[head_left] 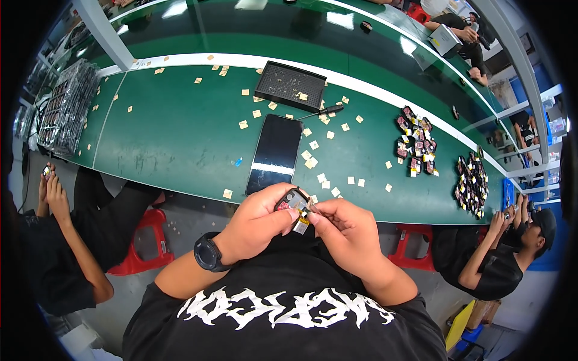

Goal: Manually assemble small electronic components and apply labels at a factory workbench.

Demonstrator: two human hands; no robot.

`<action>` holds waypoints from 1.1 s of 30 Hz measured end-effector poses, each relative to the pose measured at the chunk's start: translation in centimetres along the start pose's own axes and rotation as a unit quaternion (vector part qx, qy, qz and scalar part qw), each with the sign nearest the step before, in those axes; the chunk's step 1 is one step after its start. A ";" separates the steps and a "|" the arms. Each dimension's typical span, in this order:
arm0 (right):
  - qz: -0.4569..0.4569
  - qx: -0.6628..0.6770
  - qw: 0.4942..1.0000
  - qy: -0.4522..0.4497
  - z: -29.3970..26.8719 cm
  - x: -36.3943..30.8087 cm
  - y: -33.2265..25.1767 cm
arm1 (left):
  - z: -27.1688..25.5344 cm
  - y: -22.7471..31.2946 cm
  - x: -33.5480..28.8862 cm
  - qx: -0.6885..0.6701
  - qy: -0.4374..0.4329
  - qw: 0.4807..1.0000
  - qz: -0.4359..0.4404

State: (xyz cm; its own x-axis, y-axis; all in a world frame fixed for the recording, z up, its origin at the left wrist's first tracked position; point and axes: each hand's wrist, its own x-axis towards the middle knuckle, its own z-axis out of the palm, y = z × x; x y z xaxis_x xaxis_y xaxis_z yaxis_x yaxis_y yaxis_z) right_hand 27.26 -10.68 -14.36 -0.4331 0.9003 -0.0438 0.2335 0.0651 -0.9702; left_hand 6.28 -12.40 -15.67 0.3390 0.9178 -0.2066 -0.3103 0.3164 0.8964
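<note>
Wore a black short-sleeved T-shirt (289,319) with jagged white lettering across the chest and a black wristwatch (209,253).

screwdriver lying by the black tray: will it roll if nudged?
Probably. The screwdriver looks round-handled with a thin shaft, lying flat on the smooth green table, so a sideways push may roll it. It seems light and stiff. Paper squares nearby might stop it.

The small dark square part with a pale tab (295,204) is largely covered by the left hand (256,225) and right hand (346,231); its detail is too small to tell. The stacked clear plastic trays (66,108) blur at the rim.
</note>
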 end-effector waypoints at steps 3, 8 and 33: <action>-0.001 0.191 0.982 0.004 0.6 -0.2 0.9 | 0.2 0.3 0.1 -0.038 0.014 0.999 -0.004; -0.087 -0.011 0.996 -0.022 0.2 0.5 0.1 | 0.5 0.0 0.0 0.015 0.036 0.998 0.041; -0.135 -0.091 0.986 0.027 -1.6 1.5 -0.1 | 1.6 -0.6 1.8 0.270 0.028 0.953 0.135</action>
State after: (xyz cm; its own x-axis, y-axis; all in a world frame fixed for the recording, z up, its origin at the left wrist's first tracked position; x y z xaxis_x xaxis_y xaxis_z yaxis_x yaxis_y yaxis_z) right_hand 27.97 -8.70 -13.95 -0.4548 0.8610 0.2279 0.2706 0.3773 -0.8857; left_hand 8.55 -11.32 -15.95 0.2597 0.9643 0.0525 0.1281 -0.0883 0.9878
